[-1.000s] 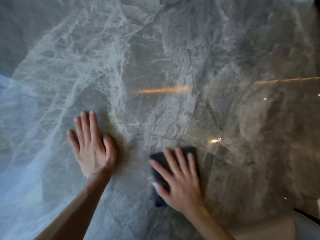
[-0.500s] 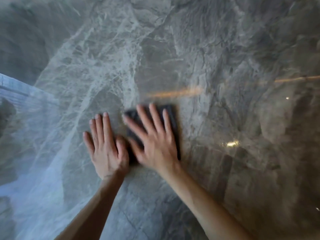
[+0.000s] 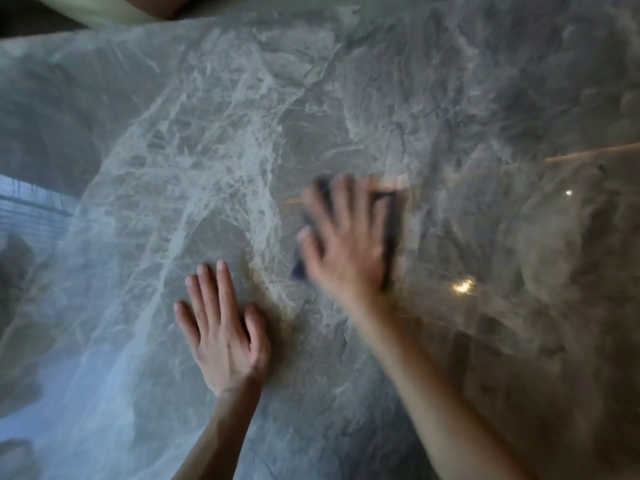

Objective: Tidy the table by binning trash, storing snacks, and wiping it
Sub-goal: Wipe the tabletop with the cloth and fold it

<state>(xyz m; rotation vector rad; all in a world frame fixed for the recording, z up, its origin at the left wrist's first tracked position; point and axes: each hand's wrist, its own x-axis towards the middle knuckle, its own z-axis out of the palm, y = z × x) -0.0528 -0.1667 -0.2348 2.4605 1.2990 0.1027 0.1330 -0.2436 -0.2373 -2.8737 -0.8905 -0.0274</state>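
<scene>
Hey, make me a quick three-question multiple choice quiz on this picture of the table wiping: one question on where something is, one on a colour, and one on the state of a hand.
1. Where is the cloth?
A) under the right hand
B) draped over a chair
C) inside a bin

2. What colour is the cloth?
A) white
B) dark, near black
C) yellow

3. How does the left hand lie?
A) clenched in a fist
B) flat on the table, fingers straight
C) gripping a bottle

Answers:
1 A: the fabric shows between and beside the right hand's spread fingers.
2 B: every visible edge of it is dark against the grey marble.
3 B: its palm and straight fingers rest on bare stone and hold nothing.
</scene>
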